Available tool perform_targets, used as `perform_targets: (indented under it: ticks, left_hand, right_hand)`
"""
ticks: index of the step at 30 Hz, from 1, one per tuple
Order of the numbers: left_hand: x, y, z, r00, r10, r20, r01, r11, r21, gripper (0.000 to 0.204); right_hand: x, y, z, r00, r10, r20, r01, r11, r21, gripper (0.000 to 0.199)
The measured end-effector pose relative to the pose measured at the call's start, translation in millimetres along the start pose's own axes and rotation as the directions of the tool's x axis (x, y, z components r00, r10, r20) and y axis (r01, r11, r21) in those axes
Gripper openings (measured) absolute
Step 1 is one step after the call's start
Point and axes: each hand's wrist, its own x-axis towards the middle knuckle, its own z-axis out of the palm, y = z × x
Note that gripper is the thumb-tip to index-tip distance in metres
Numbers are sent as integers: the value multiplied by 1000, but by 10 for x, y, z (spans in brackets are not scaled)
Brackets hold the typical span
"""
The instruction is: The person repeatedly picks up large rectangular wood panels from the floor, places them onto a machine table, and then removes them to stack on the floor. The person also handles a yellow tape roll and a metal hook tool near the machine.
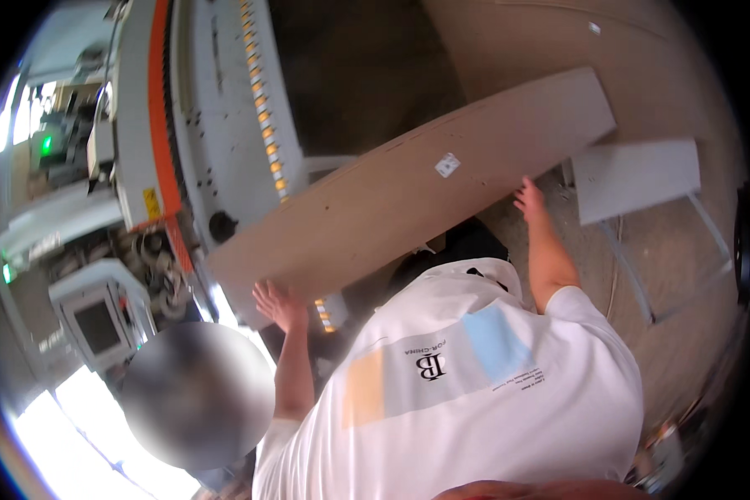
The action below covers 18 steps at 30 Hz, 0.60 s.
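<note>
Lower edge: skin-toned strip right under the lens, too little showing to say what it is; the wearer's own hands are out of shot, so I cannot tell their grip.
Co-worker: white T-shirt, back to us, both arms up at the board.
Board: long pale brown panel with a small white sticker, carried just beside the machine.
Machine-side hand: fingers spread, palm up against the board's near edge.
Outer hand: fingers splayed, touching the same edge further along.
Long axis: runs from lower left to upper right; the low end points at the white-and-orange machine, the high end reaches past the white panel.
Doing it well: hands well apart and level, I'd say, so the board neither sags nor swings into the machine.
</note>
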Motion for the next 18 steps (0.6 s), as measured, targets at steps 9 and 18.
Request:
perform_targets:
  ticks: [9, 18]
  left_hand:
    - [128, 329, 236, 968, -176, -181, 170, 984, -49, 74]
    - [324, 223, 107, 962, -193, -191, 162, 973, -163, 70]
  right_hand:
    - [540, -283, 3, 970, 237, 59, -241, 889, 388, 67]
    - [83, -383, -327, 981, 185, -54, -158, 932, 327, 67]
